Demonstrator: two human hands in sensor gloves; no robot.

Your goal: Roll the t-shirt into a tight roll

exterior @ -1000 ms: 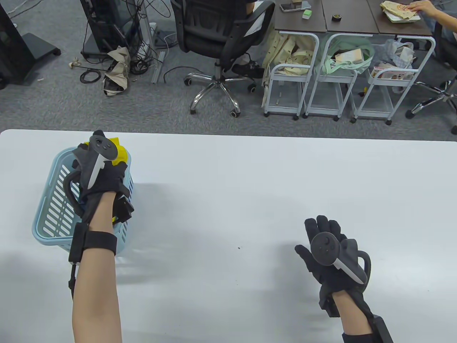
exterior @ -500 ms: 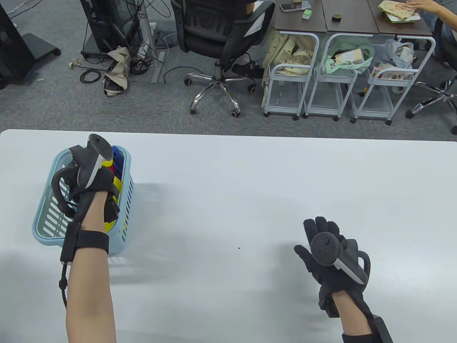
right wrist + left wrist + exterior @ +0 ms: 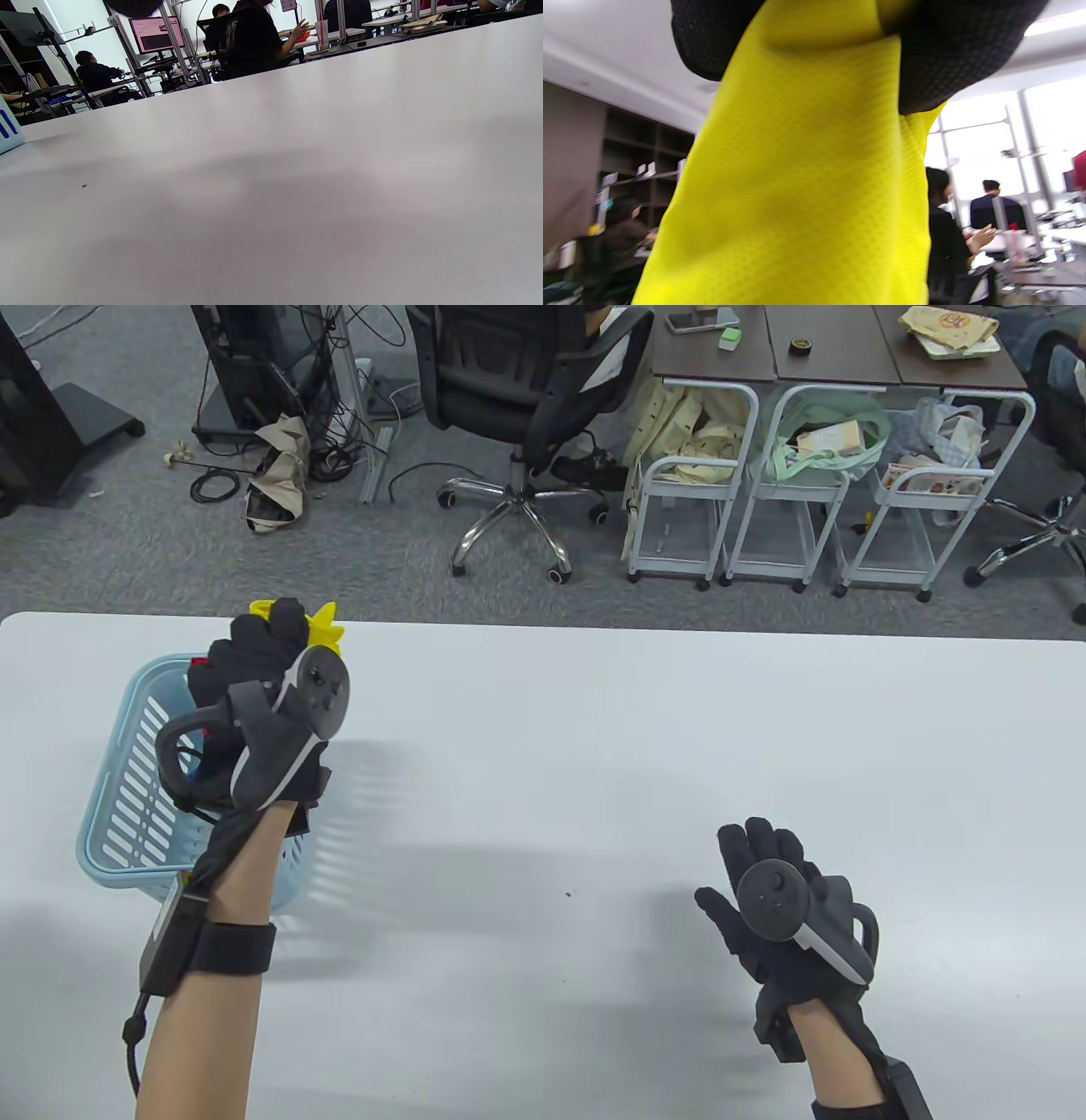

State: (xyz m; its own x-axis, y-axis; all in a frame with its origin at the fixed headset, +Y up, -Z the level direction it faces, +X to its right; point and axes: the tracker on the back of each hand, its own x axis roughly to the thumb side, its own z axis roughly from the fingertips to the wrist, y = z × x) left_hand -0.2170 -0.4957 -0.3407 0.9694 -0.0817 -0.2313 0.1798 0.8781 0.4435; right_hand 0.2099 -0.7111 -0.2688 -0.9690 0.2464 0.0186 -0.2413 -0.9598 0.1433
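Observation:
My left hand (image 3: 263,645) is raised above the light-blue basket (image 3: 127,806) at the table's left and grips a bunch of yellow t-shirt (image 3: 327,626) fabric. In the left wrist view the yellow mesh cloth (image 3: 806,178) fills the middle of the frame, clamped between my gloved fingers (image 3: 950,55) at the top. Most of the shirt is hidden behind my hand and tracker. My right hand (image 3: 755,857) rests near the table's front right with its fingers straight and holds nothing.
The white table (image 3: 594,746) stretches between my hands. The basket's corner (image 3: 8,129) shows at the left edge of the right wrist view. Beyond the far edge stand an office chair (image 3: 517,398), white carts (image 3: 738,483) and desks.
My left hand dipped into the basket, closed on the yellow shirt and now lifts it up toward the far edge. The right hand has barely moved.

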